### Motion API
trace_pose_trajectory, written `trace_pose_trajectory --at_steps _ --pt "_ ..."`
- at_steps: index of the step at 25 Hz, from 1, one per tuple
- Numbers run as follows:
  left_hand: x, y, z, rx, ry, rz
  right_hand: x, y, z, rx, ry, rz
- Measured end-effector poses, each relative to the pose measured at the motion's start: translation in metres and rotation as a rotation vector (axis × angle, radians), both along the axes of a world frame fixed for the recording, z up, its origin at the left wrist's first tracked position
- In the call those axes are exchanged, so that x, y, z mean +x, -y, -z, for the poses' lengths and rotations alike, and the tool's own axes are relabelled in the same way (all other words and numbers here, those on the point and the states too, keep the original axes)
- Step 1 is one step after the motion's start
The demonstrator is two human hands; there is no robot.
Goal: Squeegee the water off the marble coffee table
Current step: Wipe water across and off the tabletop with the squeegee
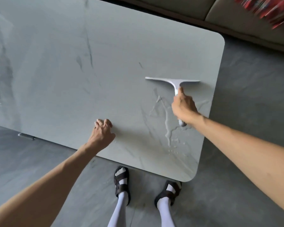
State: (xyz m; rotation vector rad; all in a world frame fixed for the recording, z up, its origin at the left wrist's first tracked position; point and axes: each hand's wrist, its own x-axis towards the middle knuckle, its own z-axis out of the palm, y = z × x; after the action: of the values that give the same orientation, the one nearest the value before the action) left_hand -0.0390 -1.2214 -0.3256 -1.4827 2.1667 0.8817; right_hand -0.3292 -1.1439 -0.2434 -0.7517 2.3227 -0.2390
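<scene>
A grey marble coffee table (72, 63) fills most of the head view, with its rounded corners at the right. A white T-shaped squeegee (174, 81) lies blade-down near the table's right edge. My right hand (184, 107) grips its handle, index finger stretched along the stem. Streaks and puddles of water (168, 126) spread on the marble below the blade, toward the near right corner. My left hand (102, 131) rests on the table near the front edge with fingers curled, holding nothing.
A beige sofa (236, 13) runs along the far side, with a red patterned cloth (269, 9) at the top right. My feet in black sandals (121, 182) stand on the grey floor at the table's front edge.
</scene>
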Motion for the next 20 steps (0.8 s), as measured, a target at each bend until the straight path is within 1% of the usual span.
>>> trace_pose_trajectory --at_steps 2,4,6,8,10,11,14,16,20 --pt "-0.003 0.004 -0.001 0.009 0.012 -0.01 0.01 -0.04 0.002 -0.004 -0.046 -0.202" --pt "-0.003 0.003 -0.001 0.011 0.021 -0.012 0.006 -0.073 0.006 -0.01 -0.094 -0.344" --pt "-0.002 0.002 -0.001 0.006 0.026 -0.011 -0.007 -0.1 0.004 -0.007 -0.153 -0.439" --pt "-0.001 0.0 -0.002 -0.013 0.002 -0.047 -0.027 -0.123 -0.001 0.023 -0.294 -0.558" --pt "0.002 -0.006 -0.005 -0.043 -0.074 -0.131 -0.041 -0.14 -0.011 -0.007 -0.392 -0.628" --pt "0.005 -0.01 -0.007 -0.062 -0.113 -0.178 -0.043 -0.144 -0.016 -0.043 -0.407 -0.641" --pt "0.015 -0.023 -0.015 -0.125 -0.151 -0.331 -0.026 -0.128 -0.027 -0.202 -0.336 -0.683" --pt "0.027 -0.028 -0.019 -0.157 -0.127 -0.419 0.008 -0.105 -0.026 -0.266 -0.262 -0.789" --pt "0.061 -0.039 -0.026 -0.201 -0.051 -0.531 0.093 -0.061 0.009 -0.223 -0.054 -1.027"
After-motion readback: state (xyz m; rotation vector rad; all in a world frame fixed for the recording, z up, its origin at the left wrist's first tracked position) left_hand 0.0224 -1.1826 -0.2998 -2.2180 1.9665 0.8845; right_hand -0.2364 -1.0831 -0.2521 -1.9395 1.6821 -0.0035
